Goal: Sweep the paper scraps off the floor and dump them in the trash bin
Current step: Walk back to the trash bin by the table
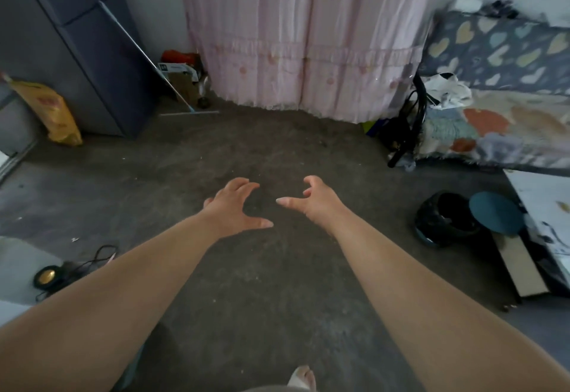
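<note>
Both my arms reach forward over the grey concrete floor (246, 283). My left hand (236, 206) and my right hand (311, 200) hover side by side with fingers loosely curled, holding nothing. A long-handled floor tool (154, 64) with a flat head leans against the dark cabinet at the back left. A black trash bin (444, 219) with a dark liner stands at the right, a teal round lid (496, 212) beside it. A few tiny white scraps (74, 239) lie on the floor at the left.
A dark cabinet (77, 37) and a yellow bag (52, 111) stand at the left. Pink curtains (308, 37) hang ahead. A bed with patterned bedding (499, 114) fills the right. Cables and a round black device (46, 277) lie at the lower left. A board (521, 271) lies near the bin.
</note>
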The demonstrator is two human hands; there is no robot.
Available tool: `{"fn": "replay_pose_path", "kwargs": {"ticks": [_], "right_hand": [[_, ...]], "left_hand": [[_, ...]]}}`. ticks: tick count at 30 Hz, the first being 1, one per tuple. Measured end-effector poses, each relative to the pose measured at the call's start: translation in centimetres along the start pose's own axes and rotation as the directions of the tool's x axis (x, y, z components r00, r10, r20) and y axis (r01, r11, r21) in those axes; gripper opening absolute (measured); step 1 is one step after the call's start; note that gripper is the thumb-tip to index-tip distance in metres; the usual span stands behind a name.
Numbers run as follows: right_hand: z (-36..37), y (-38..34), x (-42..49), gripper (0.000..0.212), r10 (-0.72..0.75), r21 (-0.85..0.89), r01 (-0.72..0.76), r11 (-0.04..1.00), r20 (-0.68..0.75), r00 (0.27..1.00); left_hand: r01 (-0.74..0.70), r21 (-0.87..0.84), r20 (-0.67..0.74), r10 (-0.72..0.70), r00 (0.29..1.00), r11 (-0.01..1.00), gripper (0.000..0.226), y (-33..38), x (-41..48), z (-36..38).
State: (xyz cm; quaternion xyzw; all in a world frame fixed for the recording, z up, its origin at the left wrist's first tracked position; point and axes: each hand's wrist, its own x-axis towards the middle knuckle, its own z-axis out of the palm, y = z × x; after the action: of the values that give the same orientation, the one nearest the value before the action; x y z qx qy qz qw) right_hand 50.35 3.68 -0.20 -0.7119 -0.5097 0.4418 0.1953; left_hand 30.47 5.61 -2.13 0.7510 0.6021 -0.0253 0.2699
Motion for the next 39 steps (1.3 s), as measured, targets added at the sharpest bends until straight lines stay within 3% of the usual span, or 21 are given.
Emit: {"fn": "replay_pose_path", "kwargs": {"ticks": [18, 39], "right_hand": [[-12.8, 9.2, -1.2, 0.100, 0.077, 0.066, -0.070, 0.995, -0.117, 0.990], [-18.7, 14.0, 0.1, 0.108, 0.199, 0.096, -0.179, 0.979, -0.266, 0.943]], "left_hand": [[-0.102, 0.077, 0.046, 0.098, 0.994, 0.992, 0.101, 15.3, 3.8, 3.4], [-0.281, 0.111, 0.094, 0.271, 0.958, 0.953, 0.103, 22.1, 10.2, 3.9]]}}
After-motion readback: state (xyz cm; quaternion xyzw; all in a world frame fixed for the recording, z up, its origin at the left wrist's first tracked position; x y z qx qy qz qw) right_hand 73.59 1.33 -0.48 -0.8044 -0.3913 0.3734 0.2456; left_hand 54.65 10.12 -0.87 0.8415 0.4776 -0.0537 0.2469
